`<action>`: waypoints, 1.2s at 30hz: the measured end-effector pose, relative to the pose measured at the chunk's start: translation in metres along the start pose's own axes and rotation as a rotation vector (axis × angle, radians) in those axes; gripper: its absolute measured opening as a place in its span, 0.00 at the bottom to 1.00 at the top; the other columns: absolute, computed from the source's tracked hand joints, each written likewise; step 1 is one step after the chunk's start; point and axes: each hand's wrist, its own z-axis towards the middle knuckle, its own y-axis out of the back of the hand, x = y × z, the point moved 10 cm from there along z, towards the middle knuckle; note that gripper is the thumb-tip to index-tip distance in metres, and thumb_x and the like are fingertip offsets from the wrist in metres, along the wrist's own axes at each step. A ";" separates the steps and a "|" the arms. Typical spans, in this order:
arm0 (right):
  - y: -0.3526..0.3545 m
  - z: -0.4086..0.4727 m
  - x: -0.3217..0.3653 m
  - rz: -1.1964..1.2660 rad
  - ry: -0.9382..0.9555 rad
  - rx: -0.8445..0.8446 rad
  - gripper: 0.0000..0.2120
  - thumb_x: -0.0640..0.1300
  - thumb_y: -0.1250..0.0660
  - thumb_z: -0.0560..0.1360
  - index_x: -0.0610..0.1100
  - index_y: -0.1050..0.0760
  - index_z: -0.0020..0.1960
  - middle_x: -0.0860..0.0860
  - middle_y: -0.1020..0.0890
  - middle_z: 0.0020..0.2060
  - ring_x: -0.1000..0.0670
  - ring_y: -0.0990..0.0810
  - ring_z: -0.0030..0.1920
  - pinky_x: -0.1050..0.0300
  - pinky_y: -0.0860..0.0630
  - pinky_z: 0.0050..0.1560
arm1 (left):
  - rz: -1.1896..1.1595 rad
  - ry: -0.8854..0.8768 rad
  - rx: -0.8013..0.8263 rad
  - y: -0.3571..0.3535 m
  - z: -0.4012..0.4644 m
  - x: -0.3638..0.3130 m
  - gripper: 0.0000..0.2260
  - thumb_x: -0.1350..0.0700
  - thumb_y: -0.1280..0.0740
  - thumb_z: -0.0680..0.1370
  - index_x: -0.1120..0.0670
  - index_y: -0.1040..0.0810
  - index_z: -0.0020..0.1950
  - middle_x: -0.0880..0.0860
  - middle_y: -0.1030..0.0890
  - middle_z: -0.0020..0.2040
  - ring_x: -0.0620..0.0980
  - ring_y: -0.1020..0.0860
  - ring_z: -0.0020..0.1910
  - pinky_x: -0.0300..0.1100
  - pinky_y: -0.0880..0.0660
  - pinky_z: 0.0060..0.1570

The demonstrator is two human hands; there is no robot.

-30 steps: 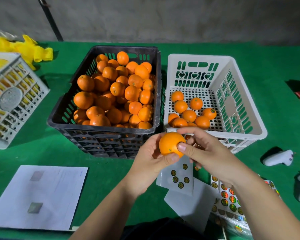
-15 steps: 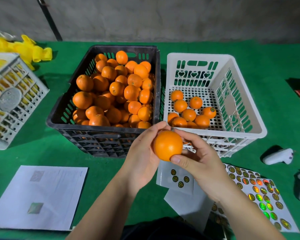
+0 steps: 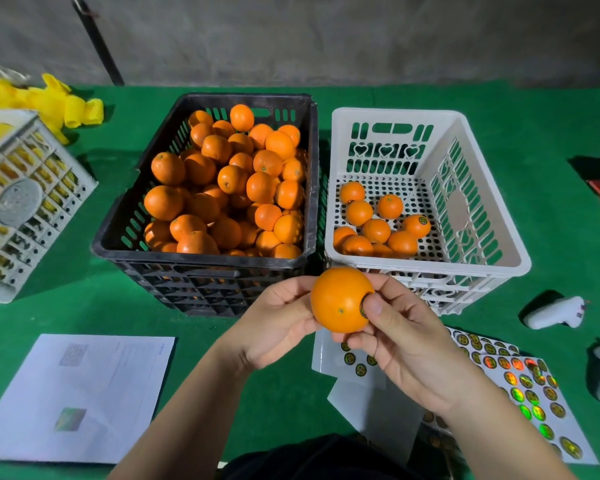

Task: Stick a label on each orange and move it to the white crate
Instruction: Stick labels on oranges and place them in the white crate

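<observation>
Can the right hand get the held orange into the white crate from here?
Probably yes. The right hand and left hand hold the orange just before the white crate, whose top is open, with bare floor beside the oranges inside.

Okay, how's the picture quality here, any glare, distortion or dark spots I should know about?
Head view: sharp at centre, where the held orange is evenly lit; wide-angle bending curves the green table edge; rainbow glare flashes off the sticker sheet; the black crate front and far wall sit in shadow.
</observation>
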 end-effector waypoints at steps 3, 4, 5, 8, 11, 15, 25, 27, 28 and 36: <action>0.000 -0.001 0.004 -0.024 0.005 -0.023 0.36 0.60 0.12 0.57 0.45 0.15 0.59 0.35 0.17 0.56 0.39 0.13 0.42 0.59 0.16 0.38 | 0.079 -0.026 -0.061 0.005 0.000 0.005 0.12 0.67 0.36 0.83 0.69 0.24 0.65 0.71 0.20 0.65 0.62 0.18 0.62 0.52 0.18 0.59; -0.001 -0.001 0.004 -0.033 0.003 -0.025 0.36 0.60 0.12 0.57 0.45 0.15 0.59 0.35 0.17 0.56 0.39 0.12 0.42 0.59 0.16 0.38 | 0.094 -0.040 -0.075 0.005 -0.001 0.003 0.12 0.67 0.35 0.82 0.70 0.24 0.65 0.72 0.21 0.65 0.63 0.19 0.62 0.53 0.18 0.60; -0.001 -0.002 0.004 -0.041 0.001 -0.031 0.36 0.61 0.12 0.56 0.45 0.15 0.59 0.35 0.16 0.56 0.39 0.12 0.42 0.59 0.15 0.38 | 0.107 -0.054 -0.084 0.004 -0.002 0.002 0.12 0.66 0.34 0.82 0.69 0.24 0.64 0.73 0.21 0.65 0.63 0.19 0.62 0.55 0.19 0.61; 0.001 -0.002 0.007 -0.036 0.015 -0.081 0.39 0.62 0.12 0.54 0.44 0.15 0.58 0.35 0.16 0.54 0.40 0.12 0.41 0.59 0.16 0.36 | 0.197 -0.095 -0.113 0.001 -0.004 -0.005 0.08 0.63 0.29 0.81 0.61 0.18 0.60 0.71 0.20 0.62 0.62 0.19 0.61 0.59 0.21 0.65; 0.000 -0.002 0.012 -0.090 0.065 -0.123 0.38 0.65 0.13 0.53 0.46 0.15 0.57 0.37 0.15 0.53 0.40 0.13 0.40 0.59 0.16 0.36 | 0.358 -0.155 -0.191 0.005 -0.002 -0.011 0.04 0.63 0.28 0.82 0.55 0.16 0.55 0.62 0.15 0.54 0.54 0.17 0.55 0.51 0.18 0.58; -0.004 -0.003 0.029 -0.158 0.163 -0.089 0.33 0.65 0.15 0.59 0.50 0.16 0.58 0.40 0.17 0.56 0.40 0.13 0.41 0.58 0.17 0.37 | 0.460 -0.165 -0.301 0.020 -0.003 -0.009 0.08 0.61 0.32 0.84 0.50 0.18 0.49 0.48 0.15 0.43 0.44 0.18 0.45 0.39 0.21 0.46; 0.091 0.081 0.127 -0.979 0.201 -0.451 0.29 0.54 0.25 0.77 0.45 0.28 0.73 0.43 0.23 0.69 0.38 0.13 0.48 0.38 0.15 0.53 | 0.546 -0.165 -0.212 0.008 -0.010 -0.015 0.05 0.47 0.35 0.75 0.44 0.20 0.46 0.48 0.17 0.39 0.45 0.20 0.41 0.35 0.24 0.47; 0.090 0.084 0.125 -1.317 0.194 -0.514 0.31 0.57 0.28 0.79 0.43 0.30 0.76 0.42 0.25 0.71 0.38 0.19 0.62 0.43 0.21 0.60 | 0.620 -0.237 -0.217 -0.001 -0.008 -0.032 0.05 0.43 0.34 0.77 0.42 0.21 0.46 0.47 0.17 0.39 0.43 0.19 0.41 0.34 0.24 0.46; 0.081 0.078 0.121 -1.365 0.284 -0.521 0.29 0.60 0.30 0.79 0.44 0.27 0.73 0.44 0.23 0.69 0.42 0.20 0.62 0.48 0.24 0.59 | 0.665 -0.273 -0.231 -0.005 -0.007 -0.043 0.05 0.42 0.34 0.78 0.40 0.21 0.47 0.47 0.17 0.40 0.42 0.19 0.41 0.34 0.24 0.45; 0.013 0.068 0.047 -0.604 0.349 -0.138 0.06 0.41 0.26 0.79 0.52 0.15 0.49 0.50 0.15 0.40 0.50 0.19 0.41 0.53 0.20 0.43 | 0.971 -0.392 -0.242 -0.017 0.016 -0.100 0.05 0.50 0.30 0.83 0.48 0.19 0.58 0.43 0.15 0.49 0.40 0.17 0.50 0.39 0.21 0.49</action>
